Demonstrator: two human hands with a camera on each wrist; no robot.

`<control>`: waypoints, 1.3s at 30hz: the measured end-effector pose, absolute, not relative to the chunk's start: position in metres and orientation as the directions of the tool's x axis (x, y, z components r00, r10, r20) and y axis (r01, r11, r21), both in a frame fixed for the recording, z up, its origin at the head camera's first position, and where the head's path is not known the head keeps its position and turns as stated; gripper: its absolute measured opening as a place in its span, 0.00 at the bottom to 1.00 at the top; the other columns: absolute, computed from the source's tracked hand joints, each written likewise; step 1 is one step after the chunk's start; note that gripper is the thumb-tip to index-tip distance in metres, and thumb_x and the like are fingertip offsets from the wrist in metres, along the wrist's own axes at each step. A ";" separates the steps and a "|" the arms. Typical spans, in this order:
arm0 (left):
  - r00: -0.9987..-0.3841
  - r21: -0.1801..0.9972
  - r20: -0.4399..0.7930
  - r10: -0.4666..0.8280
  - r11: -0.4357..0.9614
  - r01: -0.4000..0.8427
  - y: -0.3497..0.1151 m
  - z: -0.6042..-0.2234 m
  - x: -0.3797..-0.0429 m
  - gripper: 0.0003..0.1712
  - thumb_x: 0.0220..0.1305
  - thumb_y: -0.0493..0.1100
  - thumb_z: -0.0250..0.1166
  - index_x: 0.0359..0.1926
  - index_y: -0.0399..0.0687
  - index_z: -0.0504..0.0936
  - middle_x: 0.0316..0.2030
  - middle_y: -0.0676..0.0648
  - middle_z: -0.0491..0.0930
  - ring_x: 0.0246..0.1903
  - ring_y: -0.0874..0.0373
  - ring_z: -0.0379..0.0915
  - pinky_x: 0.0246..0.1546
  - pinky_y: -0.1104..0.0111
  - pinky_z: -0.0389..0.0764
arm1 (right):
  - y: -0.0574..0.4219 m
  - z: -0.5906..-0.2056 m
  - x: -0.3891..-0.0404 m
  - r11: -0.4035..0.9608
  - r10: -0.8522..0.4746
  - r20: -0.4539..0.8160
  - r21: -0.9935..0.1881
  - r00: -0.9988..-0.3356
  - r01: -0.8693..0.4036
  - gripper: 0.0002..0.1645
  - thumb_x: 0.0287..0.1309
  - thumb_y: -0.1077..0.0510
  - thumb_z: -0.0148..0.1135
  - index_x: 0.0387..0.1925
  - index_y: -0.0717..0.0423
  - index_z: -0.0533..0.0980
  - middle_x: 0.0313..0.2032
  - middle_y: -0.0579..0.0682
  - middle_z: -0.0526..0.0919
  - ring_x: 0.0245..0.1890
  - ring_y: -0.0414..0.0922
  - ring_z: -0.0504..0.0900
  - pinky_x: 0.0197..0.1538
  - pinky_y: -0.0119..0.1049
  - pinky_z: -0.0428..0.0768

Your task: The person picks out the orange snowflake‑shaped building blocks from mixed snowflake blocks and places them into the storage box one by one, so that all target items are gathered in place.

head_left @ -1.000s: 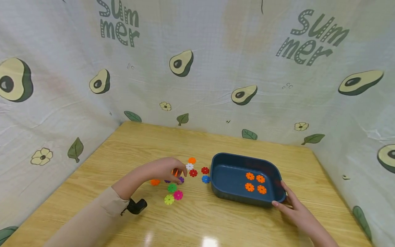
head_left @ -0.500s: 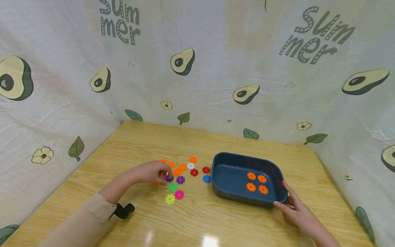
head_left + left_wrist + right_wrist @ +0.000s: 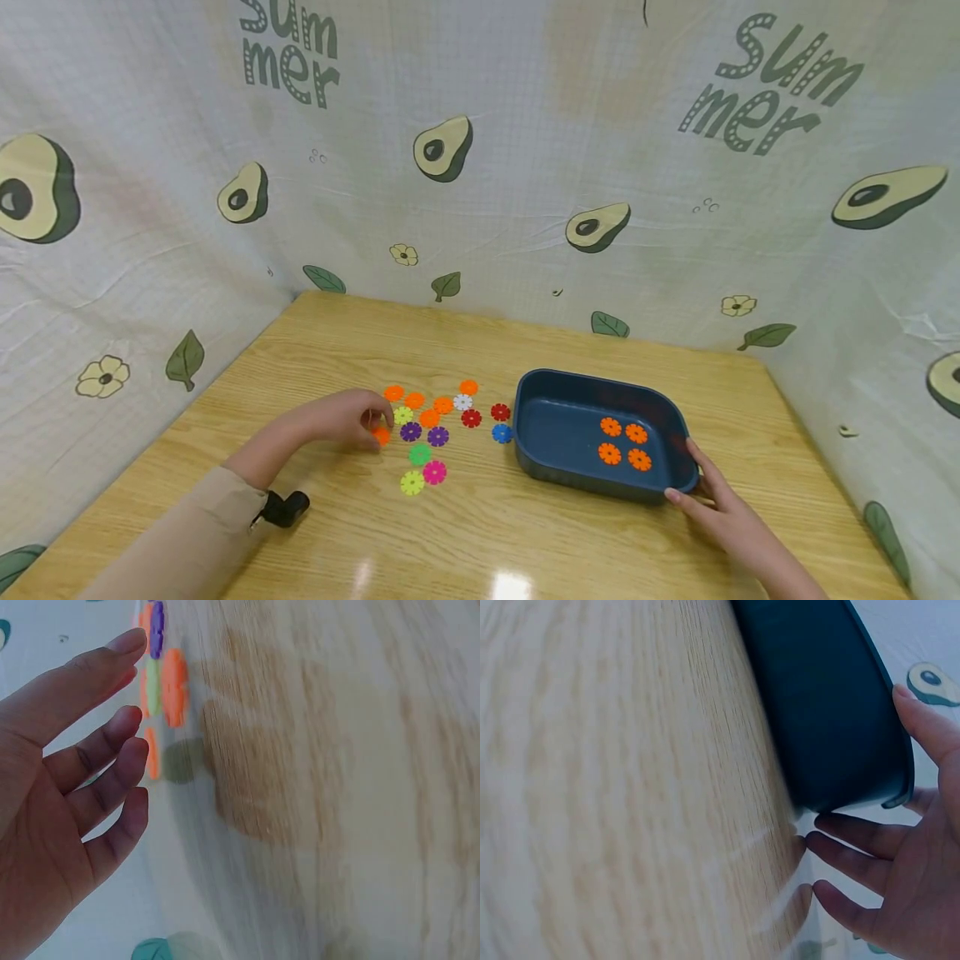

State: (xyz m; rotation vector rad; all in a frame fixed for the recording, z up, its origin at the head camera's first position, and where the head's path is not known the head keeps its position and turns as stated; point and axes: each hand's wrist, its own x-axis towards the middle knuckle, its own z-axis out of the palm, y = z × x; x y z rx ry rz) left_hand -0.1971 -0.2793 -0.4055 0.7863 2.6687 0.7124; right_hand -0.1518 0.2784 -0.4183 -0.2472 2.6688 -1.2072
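Note:
My left hand [image 3: 351,419] is low over the table at the left edge of a spread of notched plastic discs. Its fingers are loosely bent, with an orange disc [image 3: 381,436] right at the thumb tip. In the left wrist view the left palm and fingers [image 3: 105,761] show nothing between them. Yellow [image 3: 403,415], purple [image 3: 410,432] and green discs [image 3: 420,454] lie just right of that hand. My right hand [image 3: 712,504] grips the near right corner of a dark blue bin [image 3: 555,475], thumb at the rim. Several orange discs [image 3: 610,453] lie inside the bin.
Red discs [image 3: 471,418], a white disc [image 3: 462,402] and a blue disc [image 3: 502,433] lie between the left hand and the bin. A pink disc [image 3: 435,472] is nearer the front. A printed cloth [image 3: 510,275] hangs around the wooden table [image 3: 450,550].
My left hand has moved left from over the middle of the discs, uncovering orange, purple and yellow ones. The right hand stays at the bin's corner.

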 end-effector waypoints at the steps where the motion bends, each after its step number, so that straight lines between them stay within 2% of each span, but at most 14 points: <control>1: -0.817 0.533 -0.116 0.565 0.729 0.429 -0.281 -0.406 -0.198 0.12 0.53 0.40 0.75 0.39 0.51 0.83 0.27 0.54 0.73 0.28 0.61 0.67 0.31 0.67 0.73 | 0.278 -0.418 -0.152 0.651 -0.233 -0.122 -0.756 -0.965 -0.062 0.53 0.68 0.52 0.59 0.76 0.59 0.35 0.68 0.78 0.49 0.61 0.66 0.67 0.43 0.26 0.75; 13: -0.807 0.582 -0.143 0.573 0.708 0.400 -0.289 -0.416 -0.203 0.14 0.53 0.41 0.76 0.40 0.53 0.82 0.32 0.55 0.75 0.32 0.57 0.69 0.34 0.67 0.74 | 0.279 -0.418 -0.151 0.650 -0.231 -0.128 -0.758 -0.965 -0.055 0.53 0.68 0.52 0.59 0.76 0.58 0.34 0.69 0.76 0.48 0.62 0.66 0.65 0.43 0.25 0.75; 22: -0.808 0.562 -0.157 0.568 0.724 0.400 -0.287 -0.419 -0.206 0.14 0.53 0.38 0.76 0.38 0.54 0.81 0.30 0.55 0.72 0.31 0.60 0.66 0.32 0.67 0.73 | 0.278 -0.417 -0.151 0.642 -0.235 -0.129 -0.765 -0.963 -0.054 0.52 0.69 0.53 0.58 0.76 0.58 0.34 0.69 0.76 0.46 0.62 0.67 0.65 0.43 0.26 0.75; 31: -0.802 0.540 -0.156 0.577 0.729 0.420 -0.282 -0.416 -0.204 0.14 0.52 0.38 0.76 0.36 0.53 0.79 0.29 0.55 0.72 0.30 0.61 0.66 0.32 0.67 0.73 | 0.279 -0.417 -0.150 0.641 -0.231 -0.143 -0.766 -0.962 -0.040 0.53 0.68 0.51 0.58 0.77 0.56 0.33 0.68 0.77 0.49 0.62 0.66 0.65 0.43 0.25 0.75; 39: -0.803 0.517 -0.167 0.572 0.745 0.422 -0.278 -0.412 -0.201 0.15 0.51 0.34 0.74 0.35 0.54 0.78 0.30 0.57 0.73 0.30 0.61 0.67 0.32 0.68 0.73 | 0.278 -0.416 -0.150 0.632 -0.231 -0.151 -0.774 -0.961 -0.030 0.54 0.68 0.49 0.58 0.77 0.53 0.32 0.70 0.76 0.47 0.63 0.66 0.64 0.44 0.27 0.75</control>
